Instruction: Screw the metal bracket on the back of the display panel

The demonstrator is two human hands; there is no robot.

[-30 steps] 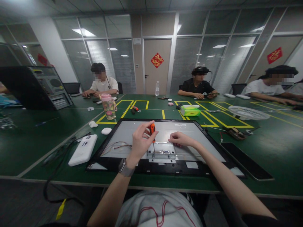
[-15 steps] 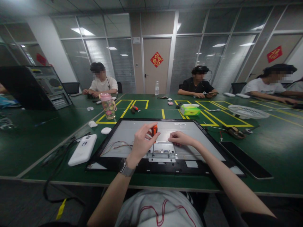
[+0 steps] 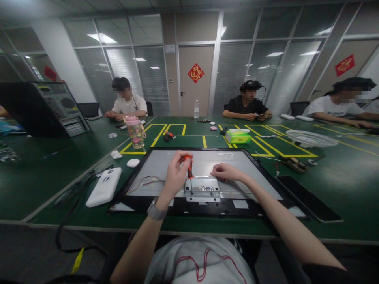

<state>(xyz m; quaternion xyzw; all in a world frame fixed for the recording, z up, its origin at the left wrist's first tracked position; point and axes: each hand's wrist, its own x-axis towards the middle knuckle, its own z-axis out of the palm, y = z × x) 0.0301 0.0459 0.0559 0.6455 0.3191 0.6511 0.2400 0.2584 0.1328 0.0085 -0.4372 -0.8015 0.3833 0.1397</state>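
My left hand (image 3: 177, 171) is closed around the orange and black handle of a screwdriver (image 3: 190, 169), which points down with a slight tilt. Its thin shaft reaches to the left part of a metal bracket (image 3: 204, 184) with connectors along its front. That bracket sits on the back of a flat display panel (image 3: 154, 163) with a black frame, lying on the table. My right hand (image 3: 226, 172) rests by the bracket's upper right corner with its fingers curled in; whatever they may hold is hidden. Thin wires (image 3: 148, 182) lie on the panel left of my left hand.
A white power bank (image 3: 104, 187) and a white round case (image 3: 133, 162) lie left of the panel, a black phone (image 3: 309, 198) right of it. Beyond stand a pink-lidded bottle (image 3: 135, 133), a tissue pack (image 3: 238, 136) and a computer case (image 3: 44, 108). Several people sit across the table.
The screwdriver has gone from nearly upright to a slight tilt, and my left fingers have shifted around its handle. My right hand has stayed in place.
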